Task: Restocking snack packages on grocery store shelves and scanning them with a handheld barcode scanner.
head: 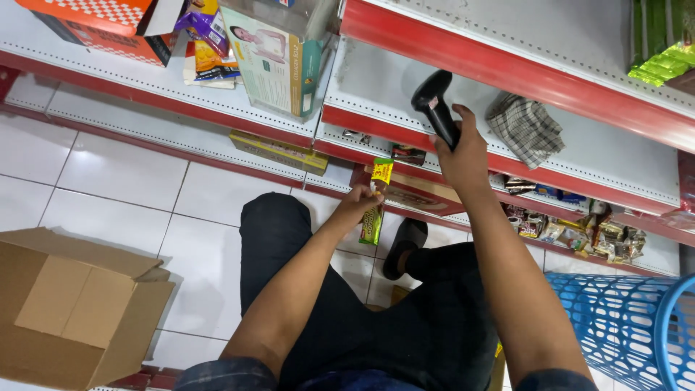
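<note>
- Red-edged white shelves (pixel 217 94) are running across the top of the view, above a white tiled floor (pixel 108 181).
- An open brown cardboard box (pixel 72 311) is sitting on the floor at lower left, well apart from both hands.
- A blue plastic basket (pixel 630 326) is standing at lower right, cut off by the frame edge, just beside the right forearm.
- The person's dark-trousered legs are filling the lower middle; one black shoe (pixel 404 246) is showing between them.
- Boxed goods (pixel 271 61) are leaning on the upper shelf; a flat yellowish carton (pixel 279 150) is lying on the shelf below.
- A checked cloth (pixel 526 129) is lying on a shelf just right of the scanner.
- Small packets (pixel 579 232) are crowding the lowest shelf at right; their kinds are too small to make out.
- The right hand (pixel 463 156) is closing around the grip of a black handheld scanner (pixel 433 105), whose head is pointing up toward the shelf.
- The left hand (pixel 360 203) is pinching a slim green-and-yellow snack packet (pixel 375 206) near its top; the packet is hanging upright in front of the lower shelf edge, below and left of the scanner.
</note>
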